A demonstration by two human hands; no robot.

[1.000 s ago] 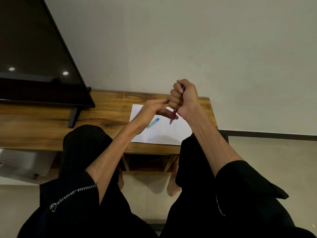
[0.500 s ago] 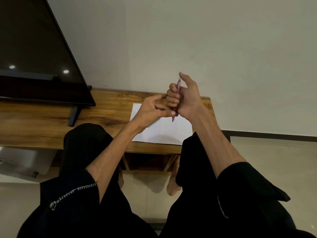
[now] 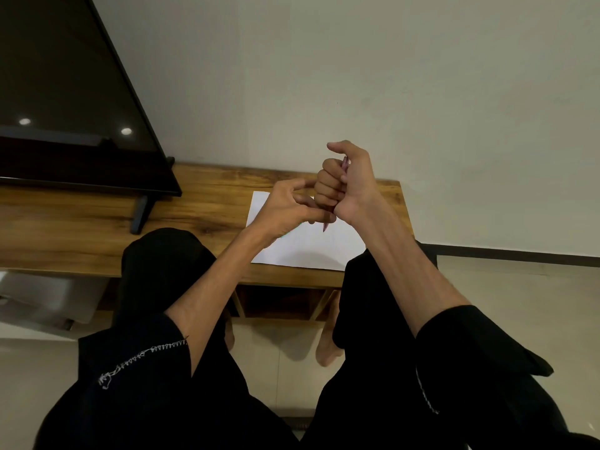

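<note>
The right hand [image 3: 349,190] is raised above the worktop [image 3: 207,203]. Its four fingers are curled into a fist round a reddish pen [image 3: 325,225] and its thumb stands straight up, clear of the fist. The pen is held roughly upright. Its upper end shows between the thumb and the curled fingers, and its pointed lower end projects below the fist, in the air over the sheet of paper [image 3: 311,248] and not touching it.

The left hand [image 3: 285,212] sits just beside the right and meets it. The forefinger reaches across to the right hand's knuckles, and a lower finger lies at the pen's lower shaft. Its fingers are partly bent, but it cannot be told whether they actually pinch the pen or only touch it.

The white paper lies flat on the wooden worktop near its right end, partly hidden by both forearms. A dark television [image 3: 65,108] stands on the worktop's left part, well apart from the paper. Both arms emerge from black sleeves [image 3: 139,368], and the person's black-clad knees [image 3: 162,254] rise in front of the worktop's near edge. A plain wall [image 3: 357,76] stands behind.
</note>
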